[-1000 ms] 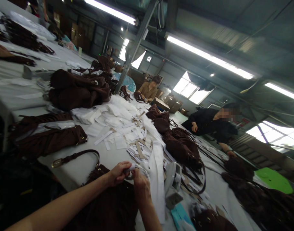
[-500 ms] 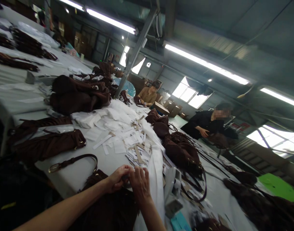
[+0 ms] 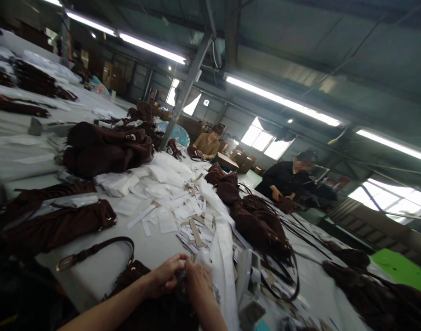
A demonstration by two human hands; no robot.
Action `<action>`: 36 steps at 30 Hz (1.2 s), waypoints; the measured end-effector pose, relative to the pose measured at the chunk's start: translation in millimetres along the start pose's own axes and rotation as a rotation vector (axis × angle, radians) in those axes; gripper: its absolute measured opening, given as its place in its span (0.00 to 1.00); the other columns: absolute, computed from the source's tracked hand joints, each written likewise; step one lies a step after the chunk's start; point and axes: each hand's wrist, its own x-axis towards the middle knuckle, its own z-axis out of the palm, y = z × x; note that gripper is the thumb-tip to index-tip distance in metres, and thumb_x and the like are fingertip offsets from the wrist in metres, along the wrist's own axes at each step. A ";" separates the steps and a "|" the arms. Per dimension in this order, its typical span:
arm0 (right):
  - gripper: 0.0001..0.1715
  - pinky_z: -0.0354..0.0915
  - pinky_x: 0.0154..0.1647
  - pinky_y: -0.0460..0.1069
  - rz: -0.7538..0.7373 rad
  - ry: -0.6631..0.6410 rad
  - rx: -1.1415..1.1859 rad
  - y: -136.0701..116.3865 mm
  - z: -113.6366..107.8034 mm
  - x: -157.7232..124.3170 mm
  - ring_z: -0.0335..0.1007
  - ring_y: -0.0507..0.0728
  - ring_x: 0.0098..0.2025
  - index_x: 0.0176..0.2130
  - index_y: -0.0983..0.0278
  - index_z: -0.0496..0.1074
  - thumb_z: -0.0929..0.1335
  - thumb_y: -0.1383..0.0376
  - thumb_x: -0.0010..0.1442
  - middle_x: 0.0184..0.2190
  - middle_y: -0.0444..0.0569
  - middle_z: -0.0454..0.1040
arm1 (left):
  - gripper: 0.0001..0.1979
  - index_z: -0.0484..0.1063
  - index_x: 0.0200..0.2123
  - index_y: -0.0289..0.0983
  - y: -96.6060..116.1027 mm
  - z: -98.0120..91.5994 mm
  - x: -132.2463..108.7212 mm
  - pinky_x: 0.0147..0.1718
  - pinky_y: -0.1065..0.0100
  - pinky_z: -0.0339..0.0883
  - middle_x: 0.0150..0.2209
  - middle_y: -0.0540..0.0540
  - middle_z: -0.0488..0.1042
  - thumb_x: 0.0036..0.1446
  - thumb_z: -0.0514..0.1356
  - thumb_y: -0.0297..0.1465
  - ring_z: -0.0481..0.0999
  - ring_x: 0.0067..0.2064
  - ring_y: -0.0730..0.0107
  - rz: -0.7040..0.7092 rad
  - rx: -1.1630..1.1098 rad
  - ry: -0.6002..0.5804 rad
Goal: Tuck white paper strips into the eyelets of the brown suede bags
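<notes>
Dark brown bag (image 3: 162, 315): bottom centre of the frame, under your forearms, cut off by the lower edge. Table (image 3: 88, 278), biggest thing here, runs from the bottom of the frame to the upper left. Next in size, a heap of brown bags (image 3: 109, 154) left of centre, and more brown bags (image 3: 260, 225) right of centre. White sheeting (image 3: 223, 262) lies as a long strip just right of your hands; paper slips (image 3: 167, 221) scattered mid-frame, beyond your fingers.

Strap (image 3: 92, 251) loops out at lower left, buckle (image 3: 65, 262) at its end, both apart from your hands.

Your left hand (image 3: 167, 276): fingers curled in, thumb and fingertips seeming to pinch a small greyish item (image 3: 180, 276), too blurred to name. Your right hand (image 3: 199, 281): touching or nearly touching the left, back towards the view; its fingertips are hidden, so grip and opening I cannot tell.

Step in hand, by my reading: close two-handed finger work on that small item, above the bag. Next move calls for a steady left pinch, a right hand kept close, and a clear sight of the fingertips.
</notes>
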 end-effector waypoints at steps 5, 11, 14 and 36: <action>0.18 0.61 0.23 0.47 0.082 0.025 0.054 29.1 -17.8 -4.4 0.77 0.61 0.28 0.34 0.60 0.74 0.65 0.78 0.45 0.25 0.49 0.79 | 0.25 0.56 0.51 0.40 0.1 -0.3 0.8 0.08 0.79 0.44 0.27 0.54 0.72 0.49 0.57 0.38 0.61 0.10 0.81 0.067 0.001 0.100; 0.23 0.66 0.38 0.47 0.040 0.122 0.290 32.2 -44.4 -13.7 0.76 0.57 0.41 0.50 0.59 0.68 0.67 0.68 0.53 0.40 0.47 0.79 | 0.20 0.60 0.43 0.39 0.5 2.7 -2.6 0.09 0.77 0.47 0.31 0.50 0.73 0.50 0.56 0.43 0.62 0.12 0.82 0.226 0.022 0.190; 0.10 0.62 0.48 0.53 -0.002 0.232 0.431 -1.6 -23.8 -23.6 0.74 0.57 0.40 0.41 0.55 0.71 0.65 0.66 0.59 0.36 0.43 0.78 | 0.19 0.61 0.41 0.39 8.2 2.9 -3.6 0.12 0.76 0.51 0.29 0.52 0.71 0.51 0.54 0.45 0.62 0.14 0.81 0.317 0.073 0.287; 0.14 0.58 0.48 0.59 0.203 0.539 0.318 -28.4 33.6 -53.0 0.68 0.63 0.43 0.49 0.61 0.68 0.62 0.64 0.64 0.43 0.53 0.75 | 0.13 0.60 0.19 0.39 60.6 -95.9 -63.9 0.31 0.66 0.63 0.19 0.51 0.65 0.42 0.63 0.37 0.73 0.30 0.60 0.199 0.786 0.693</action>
